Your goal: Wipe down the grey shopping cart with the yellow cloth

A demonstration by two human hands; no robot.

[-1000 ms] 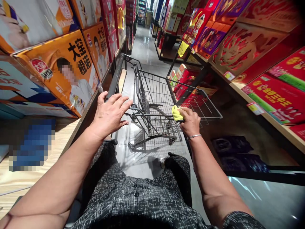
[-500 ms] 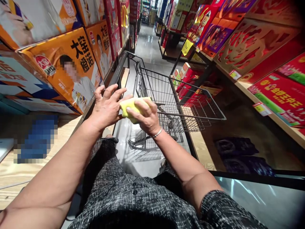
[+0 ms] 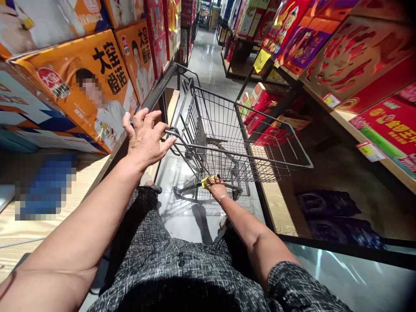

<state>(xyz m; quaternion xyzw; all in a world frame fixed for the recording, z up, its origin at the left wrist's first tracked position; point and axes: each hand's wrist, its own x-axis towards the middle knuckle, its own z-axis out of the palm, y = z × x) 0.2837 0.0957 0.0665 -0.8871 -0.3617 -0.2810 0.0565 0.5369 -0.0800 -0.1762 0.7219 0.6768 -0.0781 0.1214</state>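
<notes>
A grey wire shopping cart (image 3: 224, 149) stands in front of me, its handle (image 3: 158, 89) on the left side. My left hand (image 3: 145, 139) has its fingers curled over the near end of that handle, with the thumb by the metal frame. Low down, my right hand (image 3: 216, 188) is closed on a yellow cloth (image 3: 205, 182). The cloth is pressed against the cart's lower frame, below the basket. Part of the cloth is hidden under the fingers.
Orange boxes (image 3: 81, 86) are stacked close on the left, above a wooden shelf (image 3: 87, 182). Shelves with red gift boxes (image 3: 386, 125) line the right side. A blurred blue item (image 3: 48, 184) lies on the left shelf. The tiled aisle (image 3: 208, 52) runs ahead.
My right hand has moved down with the yellow cloth, from handle height to the cart's lower frame. My left hand has left the cloth and settled on the handle end.
</notes>
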